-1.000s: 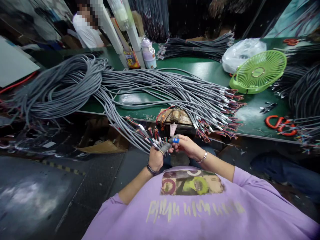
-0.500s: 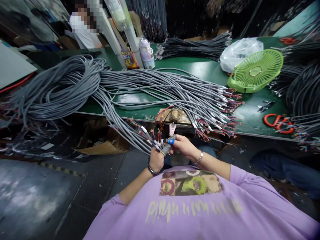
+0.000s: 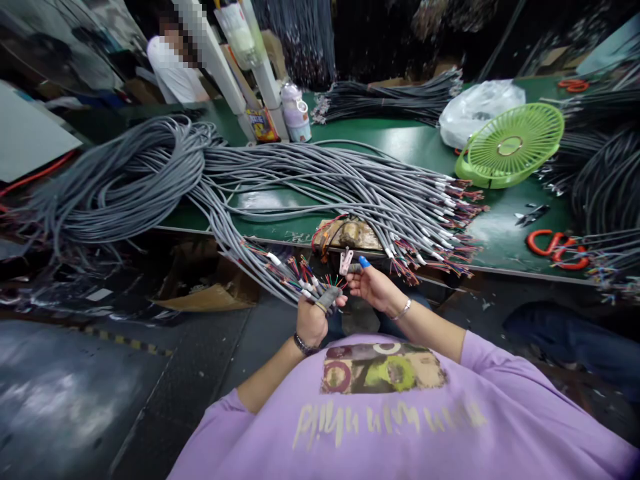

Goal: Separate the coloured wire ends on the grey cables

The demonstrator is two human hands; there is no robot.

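My left hand (image 3: 312,321) is closed around a grey cable's end, its thumb in a grey wrap. Thin coloured wires (image 3: 334,281) fan out from that end. Just right of them is my right hand (image 3: 374,291), its blue-covered thumb raised apart from a grey-wrapped finger; I see nothing held in it. A small pink clip-like piece (image 3: 345,261) stands by its fingertips, below a worn brown block (image 3: 353,233) at the bench edge. More grey cables (image 3: 250,272) with white sleeves and bared coloured wires hang beside my left hand.
On the green bench (image 3: 400,141) lie a large bundle of grey cables (image 3: 320,170), a green fan (image 3: 510,145), a plastic bag (image 3: 480,110), orange-handled scissors (image 3: 557,249) and a bottle (image 3: 296,113). Black cables (image 3: 385,100) lie behind. A person in white (image 3: 175,70) is at the back left.
My right hand has drawn away to the right from the left hand, and its thumb has lifted. The coloured wires at the held cable end now show spread out.
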